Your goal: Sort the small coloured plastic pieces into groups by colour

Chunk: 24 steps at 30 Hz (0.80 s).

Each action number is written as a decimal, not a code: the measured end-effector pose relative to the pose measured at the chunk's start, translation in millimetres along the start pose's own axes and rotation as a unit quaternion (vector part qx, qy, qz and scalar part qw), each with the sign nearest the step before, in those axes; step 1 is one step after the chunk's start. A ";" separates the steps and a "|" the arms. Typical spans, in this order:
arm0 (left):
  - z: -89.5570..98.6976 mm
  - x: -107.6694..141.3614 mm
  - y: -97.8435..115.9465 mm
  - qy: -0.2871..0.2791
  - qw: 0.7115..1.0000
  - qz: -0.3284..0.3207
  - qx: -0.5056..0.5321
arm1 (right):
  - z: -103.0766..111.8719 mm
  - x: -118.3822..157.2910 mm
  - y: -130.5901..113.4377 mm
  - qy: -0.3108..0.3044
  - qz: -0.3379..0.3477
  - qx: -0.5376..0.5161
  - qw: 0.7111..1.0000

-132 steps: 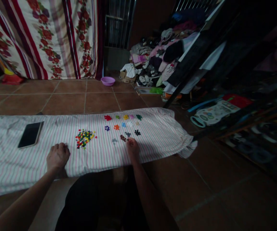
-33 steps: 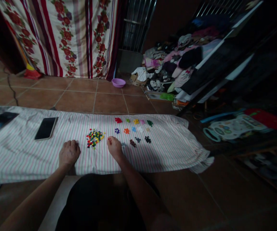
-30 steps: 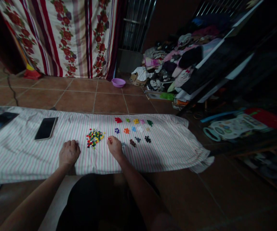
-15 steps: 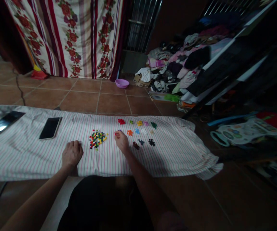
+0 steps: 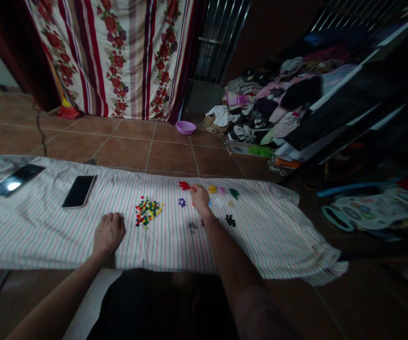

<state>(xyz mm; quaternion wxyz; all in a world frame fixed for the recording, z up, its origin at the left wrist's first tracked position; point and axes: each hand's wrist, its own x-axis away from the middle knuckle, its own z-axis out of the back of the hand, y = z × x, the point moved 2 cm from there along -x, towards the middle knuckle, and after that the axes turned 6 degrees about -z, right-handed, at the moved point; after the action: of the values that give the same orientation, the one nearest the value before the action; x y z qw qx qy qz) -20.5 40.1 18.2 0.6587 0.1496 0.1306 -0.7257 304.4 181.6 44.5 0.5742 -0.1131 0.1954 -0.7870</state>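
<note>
Right hand: the right hand (image 5: 201,198) reaches forward over the striped cloth (image 5: 40,231), its fingers (image 5: 195,190) curled together at the tip; whether they pinch a small piece I cannot tell, since the hand hides it.
Nearest pile: the red pile (image 5: 184,185) lies just to the left of the fingertips, almost touching them.
Other sorted piles: the blue pile (image 5: 181,202) sits left of the hand and a little nearer the body; the yellow pile (image 5: 212,189), pink pile (image 5: 221,190) and green pile (image 5: 234,192) run in a row to the right of the fingers; the black pile (image 5: 230,220) lies right of the wrist, the grey pile (image 5: 192,226) left of the forearm.
Mixed heap: the heap of mixed coloured pieces (image 5: 147,210) lies well to the left of the right fingers, between the two hands, just right of the left one.
Left hand: the left hand (image 5: 109,232) rests knuckles up on the cloth, fingers folded under, holding nothing that shows.
In the way: nothing stands between the right fingers and the red pile; the forearm crosses over the nearer piles.
Farther out: a black phone (image 5: 79,191) and a second phone (image 5: 15,173) lie on the cloth beyond the left hand; a purple bowl (image 5: 186,127) sits on the tiled floor (image 5: 125,151) far ahead.
</note>
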 end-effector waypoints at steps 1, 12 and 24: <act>-0.5 0.0 -0.1 0.001 1.000 -0.001 -0.001 | -0.8 -3.6 -0.4 -0.001 -0.001 0.012 1.000; -2.0 -0.8 0.5 -0.012 1.000 0.012 0.016 | -15.1 -33.9 -5.7 0.002 -0.001 0.075 0.997; -2.6 -0.3 -0.9 -0.008 1.000 0.005 0.018 | -1.2 -12.6 -15.1 0.012 0.032 0.011 0.999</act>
<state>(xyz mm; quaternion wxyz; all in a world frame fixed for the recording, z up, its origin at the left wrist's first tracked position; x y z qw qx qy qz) -21.2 41.5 15.9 0.6604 0.1566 0.1114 -0.7259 294.9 197.8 50.6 0.5980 -0.0912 0.1970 -0.7715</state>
